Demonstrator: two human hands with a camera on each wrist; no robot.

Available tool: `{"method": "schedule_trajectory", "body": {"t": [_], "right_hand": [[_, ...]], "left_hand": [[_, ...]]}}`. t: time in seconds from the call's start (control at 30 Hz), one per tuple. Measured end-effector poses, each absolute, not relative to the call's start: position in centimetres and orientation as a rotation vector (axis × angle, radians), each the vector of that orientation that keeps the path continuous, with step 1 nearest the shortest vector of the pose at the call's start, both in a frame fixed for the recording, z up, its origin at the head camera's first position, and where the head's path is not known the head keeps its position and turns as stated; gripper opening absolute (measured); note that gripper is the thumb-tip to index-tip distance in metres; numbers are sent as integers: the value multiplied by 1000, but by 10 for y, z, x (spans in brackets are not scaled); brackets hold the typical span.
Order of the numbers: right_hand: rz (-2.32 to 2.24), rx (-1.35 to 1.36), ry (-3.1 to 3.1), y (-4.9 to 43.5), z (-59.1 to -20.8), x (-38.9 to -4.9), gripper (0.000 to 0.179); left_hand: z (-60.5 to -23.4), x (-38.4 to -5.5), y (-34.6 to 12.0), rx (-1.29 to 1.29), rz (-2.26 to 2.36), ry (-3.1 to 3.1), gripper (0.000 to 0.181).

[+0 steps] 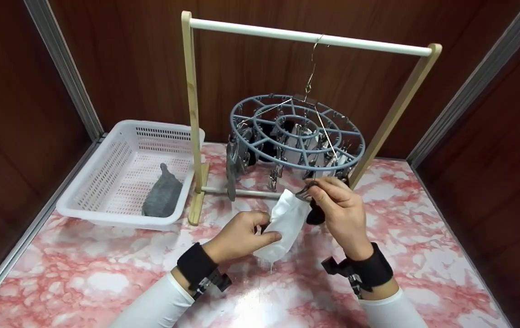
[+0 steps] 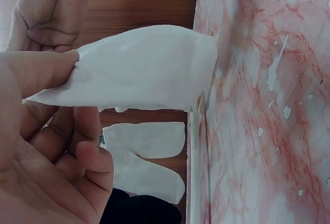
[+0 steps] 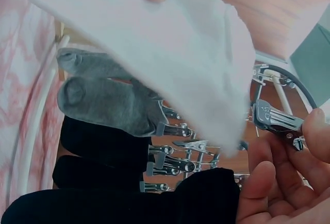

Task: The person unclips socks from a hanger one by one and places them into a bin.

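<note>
A white sock [image 1: 287, 223] hangs tilted in front of the round drying hanger [image 1: 296, 132]. My left hand [image 1: 242, 234] pinches the sock between thumb and fingers along its side. In the left wrist view, the sock's rounded end [image 2: 201, 54] points away from that hand. My right hand [image 1: 344, 214] pinches a metal clip [image 3: 276, 121] of the hanger by its handles. The clip is close by the sock's upper corner; in the right wrist view its tip sits just beside the sock's edge.
Grey socks [image 3: 103, 103], black socks [image 3: 108, 147] and white socks [image 2: 147, 141] hang from clips around the hanger. The hanger hooks over a white bar [image 1: 264, 31] on a wooden stand. At left, a white basket [image 1: 71, 200] holds a grey sock [image 1: 163, 196].
</note>
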State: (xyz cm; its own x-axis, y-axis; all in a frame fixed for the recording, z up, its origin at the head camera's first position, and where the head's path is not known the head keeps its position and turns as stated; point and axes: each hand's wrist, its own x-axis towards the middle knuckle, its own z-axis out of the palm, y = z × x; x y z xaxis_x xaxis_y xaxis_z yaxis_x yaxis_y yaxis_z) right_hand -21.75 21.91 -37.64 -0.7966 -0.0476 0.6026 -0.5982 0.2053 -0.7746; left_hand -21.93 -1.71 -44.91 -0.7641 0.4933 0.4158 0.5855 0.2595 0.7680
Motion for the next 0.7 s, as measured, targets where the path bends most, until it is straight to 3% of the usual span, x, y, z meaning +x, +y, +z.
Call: {"method": "schedule_trajectory", "body": {"t": [0.1,0.33,0.7], "right_hand": [[1631,602,-2035,219,-376,-217,19],[1661,593,-2057,217,-373,-215,21],[1640,647,-2008,216,-368,-212,33]], "left_hand": [[-449,-219,-18,-1058,-1546,-2424,41],[-448,-219,-18,-1039,-1603,-2448,17],[-447,-220,-19,-1040,-1612,-2448,16]]}}
